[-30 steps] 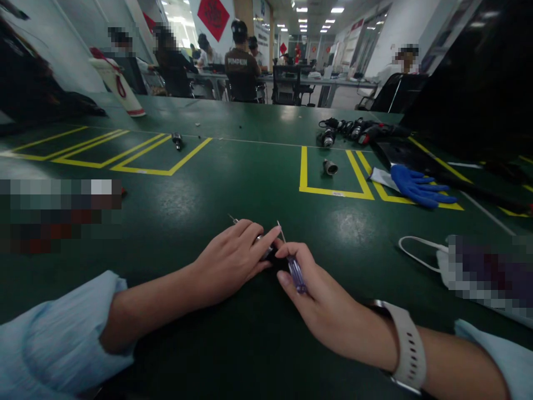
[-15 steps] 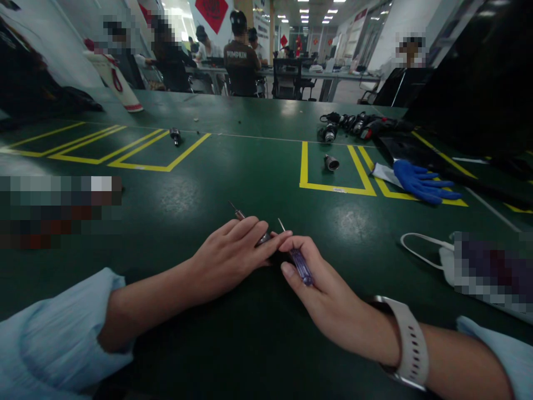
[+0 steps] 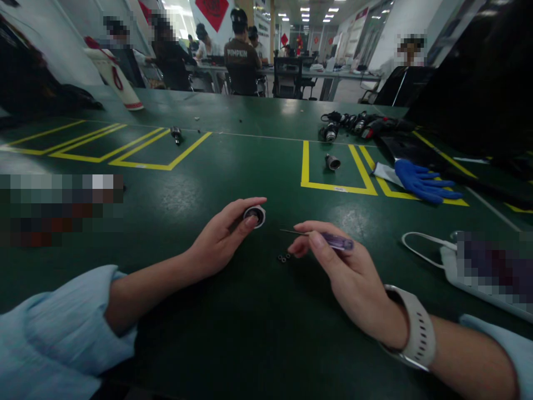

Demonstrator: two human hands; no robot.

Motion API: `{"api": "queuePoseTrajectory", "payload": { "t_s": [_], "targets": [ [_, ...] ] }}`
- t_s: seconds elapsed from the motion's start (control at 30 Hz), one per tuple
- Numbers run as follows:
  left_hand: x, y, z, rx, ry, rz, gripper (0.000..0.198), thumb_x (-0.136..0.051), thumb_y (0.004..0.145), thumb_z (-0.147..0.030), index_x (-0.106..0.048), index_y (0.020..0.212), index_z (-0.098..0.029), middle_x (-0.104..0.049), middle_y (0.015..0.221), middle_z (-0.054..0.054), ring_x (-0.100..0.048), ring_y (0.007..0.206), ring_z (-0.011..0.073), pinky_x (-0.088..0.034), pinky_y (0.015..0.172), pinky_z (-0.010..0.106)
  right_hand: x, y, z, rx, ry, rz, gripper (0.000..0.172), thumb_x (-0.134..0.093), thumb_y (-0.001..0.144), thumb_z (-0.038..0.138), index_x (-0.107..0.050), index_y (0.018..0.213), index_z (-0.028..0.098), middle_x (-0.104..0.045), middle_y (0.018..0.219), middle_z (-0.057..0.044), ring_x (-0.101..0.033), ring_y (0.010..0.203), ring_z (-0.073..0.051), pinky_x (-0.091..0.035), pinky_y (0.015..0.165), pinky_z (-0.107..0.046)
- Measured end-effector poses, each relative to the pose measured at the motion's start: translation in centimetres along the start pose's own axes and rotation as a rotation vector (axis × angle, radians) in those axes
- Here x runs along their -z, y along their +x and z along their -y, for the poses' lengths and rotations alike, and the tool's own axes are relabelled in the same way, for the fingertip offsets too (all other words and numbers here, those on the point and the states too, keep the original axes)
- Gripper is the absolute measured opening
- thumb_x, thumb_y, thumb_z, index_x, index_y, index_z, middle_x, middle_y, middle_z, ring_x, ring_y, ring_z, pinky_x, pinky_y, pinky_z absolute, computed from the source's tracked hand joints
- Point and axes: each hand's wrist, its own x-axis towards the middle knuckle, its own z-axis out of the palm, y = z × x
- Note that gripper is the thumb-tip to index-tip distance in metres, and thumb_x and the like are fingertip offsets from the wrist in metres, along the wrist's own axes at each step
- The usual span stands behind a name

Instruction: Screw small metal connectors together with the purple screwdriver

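Note:
My left hand grips a round metal part between thumb and fingers, its dark hollow end turned toward me. In my right hand is a small screwdriver with a clear purple handle, its thin shaft pointing left toward the metal part without touching it. Several tiny dark rings lie on the green table beside my right fingertips.
Yellow tape frames mark the table. A metal cup-shaped part and a dark fitting stand beyond my hands. Rightward are a blue glove, black cables with connectors and a pixelated device. People sit farther back.
My hands have moved apart. The round part has turned its hollow end toward me, and the screwdriver has swung from upright to nearly level. The small rings have come into view.

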Motion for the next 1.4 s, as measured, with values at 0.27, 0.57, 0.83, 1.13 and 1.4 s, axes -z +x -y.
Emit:
{"api": "queuePoseTrajectory", "payload": {
  "t_s": [0.27,0.57,0.83,1.13,1.4],
  "targets": [
    [-0.4,-0.4,0.7,-0.16,-0.031,0.107,0.038,-0.051,0.088,-0.021,-0.053,0.126,-0.024,-0.058,0.122,0.007,-0.052,0.114,0.0203,-0.043,0.096,0.035,0.7,0.5,0.0,0.17,-0.147,-0.163,0.015,-0.049,0.092,0.026,-0.061,0.085,0.02,-0.061,0.072,0.002,-0.058,0.068,-0.011,-0.047,0.061,-0.024],
    [-0.5,-0.2,0.7,-0.214,0.044,0.057,0.038,-0.059,0.083,-0.021,-0.056,0.121,-0.023,-0.062,0.115,0.006,-0.053,0.112,0.0211,-0.042,0.096,0.038,0.6,0.2,0.3,0.208,-0.131,-0.188,0.017,-0.051,0.091,0.025,-0.058,0.078,0.019,-0.054,0.062,0.004,-0.052,0.058,-0.009,-0.042,0.053,-0.022],
    [-0.7,-0.3,0.2,-0.087,0.02,0.041,0.034,-0.062,0.081,-0.025,-0.06,0.115,-0.021,-0.064,0.11,0.006,-0.058,0.098,0.0199,-0.048,0.083,0.032,0.5,0.0,0.3,0.214,-0.195,-0.101,0.022,-0.048,0.092,0.026,-0.054,0.072,0.019,-0.045,0.055,0.006,-0.044,0.049,-0.007,-0.035,0.047,-0.021],
    [-0.8,-0.2,-0.5,0.156,-0.335,0.126,0.036,-0.064,0.079,-0.02,-0.059,0.116,-0.02,-0.063,0.114,0.005,-0.062,0.102,0.0192,-0.05,0.091,0.035,0.5,0.1,0.2,0.247,-0.307,-0.06,0.019,-0.048,0.091,0.023,-0.055,0.075,0.018,-0.047,0.059,0.006,-0.046,0.051,-0.007,-0.036,0.048,-0.021],
    [-0.7,-0.4,-0.9,0.225,-0.456,0.133,0.039,-0.062,0.077,-0.014,-0.061,0.115,-0.021,-0.063,0.119,0.006,-0.059,0.111,0.0216,-0.046,0.099,0.041,0.3,0.3,0.7,0.197,-0.385,-0.001,0.022,-0.048,0.091,0.025,-0.055,0.071,0.018,-0.049,0.059,0.004,-0.046,0.051,-0.009,-0.038,0.05,-0.024]
  ]
}}
